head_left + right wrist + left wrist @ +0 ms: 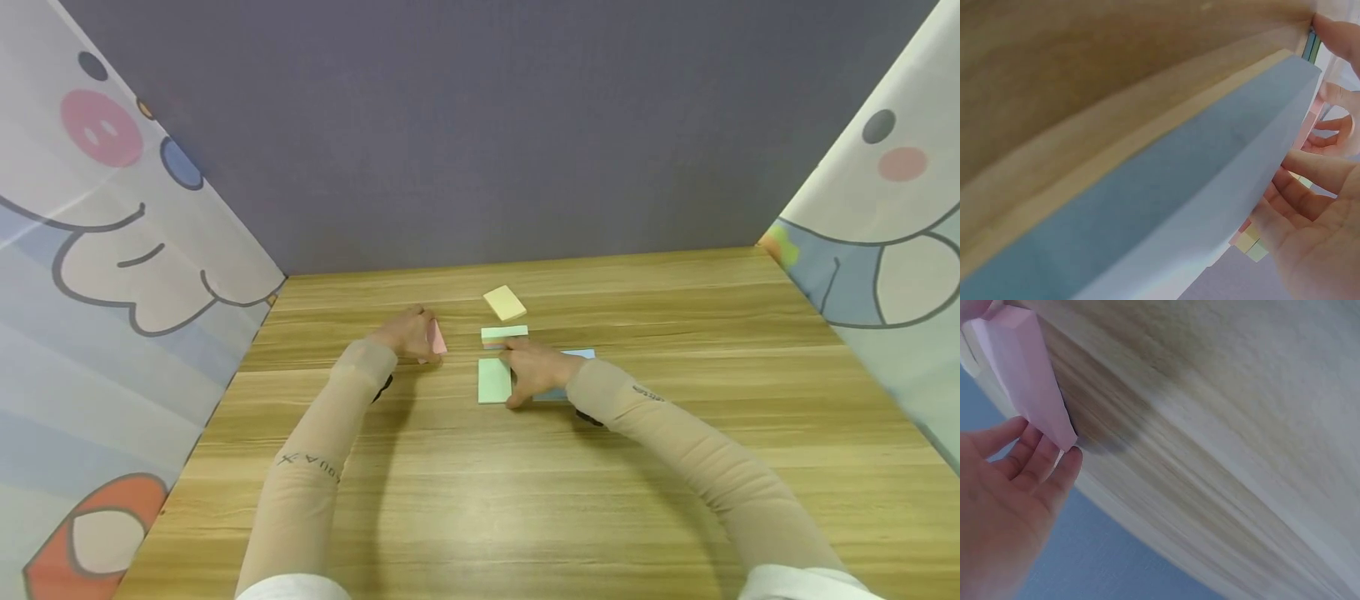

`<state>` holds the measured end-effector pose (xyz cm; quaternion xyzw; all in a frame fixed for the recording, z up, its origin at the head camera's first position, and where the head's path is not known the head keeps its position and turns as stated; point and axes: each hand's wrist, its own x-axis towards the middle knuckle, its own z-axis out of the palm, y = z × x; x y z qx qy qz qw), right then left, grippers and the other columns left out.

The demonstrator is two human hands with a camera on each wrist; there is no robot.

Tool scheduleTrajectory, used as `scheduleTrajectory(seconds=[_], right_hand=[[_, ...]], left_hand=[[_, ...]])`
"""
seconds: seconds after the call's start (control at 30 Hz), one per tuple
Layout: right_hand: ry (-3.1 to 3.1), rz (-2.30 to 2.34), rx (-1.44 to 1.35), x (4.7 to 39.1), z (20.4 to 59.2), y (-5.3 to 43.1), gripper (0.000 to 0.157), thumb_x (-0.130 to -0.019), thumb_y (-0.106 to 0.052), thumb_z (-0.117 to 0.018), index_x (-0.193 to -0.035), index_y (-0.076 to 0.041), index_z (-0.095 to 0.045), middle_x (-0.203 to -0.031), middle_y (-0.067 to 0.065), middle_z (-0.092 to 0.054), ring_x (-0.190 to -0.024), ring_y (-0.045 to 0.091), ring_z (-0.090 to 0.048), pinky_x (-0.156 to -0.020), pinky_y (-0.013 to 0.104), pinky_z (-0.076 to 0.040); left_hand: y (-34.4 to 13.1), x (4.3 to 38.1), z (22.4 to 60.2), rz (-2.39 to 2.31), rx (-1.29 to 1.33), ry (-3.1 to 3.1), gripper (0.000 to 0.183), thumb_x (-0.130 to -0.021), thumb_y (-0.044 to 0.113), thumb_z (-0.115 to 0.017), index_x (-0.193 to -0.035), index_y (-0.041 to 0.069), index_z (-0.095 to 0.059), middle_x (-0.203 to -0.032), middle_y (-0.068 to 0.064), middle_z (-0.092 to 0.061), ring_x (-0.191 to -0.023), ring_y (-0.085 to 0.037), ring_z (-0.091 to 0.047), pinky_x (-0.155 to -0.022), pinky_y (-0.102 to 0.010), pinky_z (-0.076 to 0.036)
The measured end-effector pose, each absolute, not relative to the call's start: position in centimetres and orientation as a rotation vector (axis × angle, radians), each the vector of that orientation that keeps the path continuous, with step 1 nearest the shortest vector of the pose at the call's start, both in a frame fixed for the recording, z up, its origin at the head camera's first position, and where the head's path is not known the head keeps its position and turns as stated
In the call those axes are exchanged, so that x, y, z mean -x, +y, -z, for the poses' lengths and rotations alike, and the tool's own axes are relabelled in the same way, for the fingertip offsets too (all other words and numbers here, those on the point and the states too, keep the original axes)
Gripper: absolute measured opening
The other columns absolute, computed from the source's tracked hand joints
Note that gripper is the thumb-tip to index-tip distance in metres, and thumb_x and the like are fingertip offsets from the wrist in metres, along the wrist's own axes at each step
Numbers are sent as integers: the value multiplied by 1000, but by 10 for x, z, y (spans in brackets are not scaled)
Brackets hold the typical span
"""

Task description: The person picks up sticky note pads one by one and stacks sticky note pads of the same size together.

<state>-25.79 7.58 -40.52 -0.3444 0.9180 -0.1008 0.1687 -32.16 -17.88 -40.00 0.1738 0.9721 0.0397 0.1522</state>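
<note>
At the left, my left hand [408, 332] holds a pink sticky note pad [437, 337] by its two ends. In the left wrist view, the fingertips meet one end of that pink pad [1025, 369] and the thumb the other. My right hand [534, 369] spans the right side of a light green sticky note pad [493, 382], thumb at its near edge, fingers toward its far edge. Just beyond lies a narrow multicoloured stack [504, 332] with a pale top, which the right fingers partly cover. A blue pad [581, 353] lies partly hidden under the right hand and wrist.
A yellow pad [505, 302] lies askew behind the narrow stack. Everything rests on a wood-grain table [465, 500]. A grey-purple panel [480, 133] rises at the back edge, with cartoon-printed sheets [45, 333] at both sides.
</note>
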Motion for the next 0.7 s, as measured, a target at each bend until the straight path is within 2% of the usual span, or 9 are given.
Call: scheduleTrajectory(seconds=[0.33,0.53,0.7], right_hand=[[2606,288,989,258,406,77,75,-69,-43,-76,-126,-1,-50,-143,21,-31,-131,35,-31,-107,45,-31],[2606,301,994,258,406,77,73,-68,-42,-76,-124,-1,-52,-141,20,-34,-127,33,-35,-105,44,-35],[2605,315,1009,259,406,77,72,-68,-42,-76,-123,-1,-52,-140,20,-35,-127,33,-36,-105,45,-35]], left_hand=[[-177,318,395,-237,-441,2738,87,-65,41,-77,-133,0,-41,-127,-14,-44,-104,-27,-50,-92,-41,-45],[-176,317,396,-248,-424,2737,80,-62,41,-76,-126,3,-46,-138,-18,-36,-120,-32,-43,-99,-46,-40],[-175,318,398,-269,-388,2726,59,-59,42,-76,-105,11,-53,-143,-17,-30,-126,-34,-37,-101,-48,-38]])
